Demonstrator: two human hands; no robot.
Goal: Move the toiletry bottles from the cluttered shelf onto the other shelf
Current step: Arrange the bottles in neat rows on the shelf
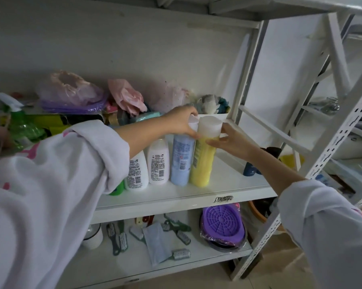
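Note:
A row of toiletry bottles stands near the front of the white middle shelf (228, 184). The tall yellow bottle (203, 163) with a white cap is at the right end, and my right hand (232, 140) grips it just under the cap. Beside it stands a light blue bottle (182, 159); my left hand (182, 122) is closed over its white cap. Left of these are two short white bottles (158, 161) (137, 172) with printed labels. A green bottle (117, 189) peeks out under my left sleeve.
Crumpled plastic bags (71, 90), a green spray bottle (19, 119) and mixed clutter fill the back left of the shelf. A dark blue container (249, 168) stands at the far right. Below lie brushes (117, 236) and a purple basin (222, 224). A perforated steel upright (321, 161) stands at right.

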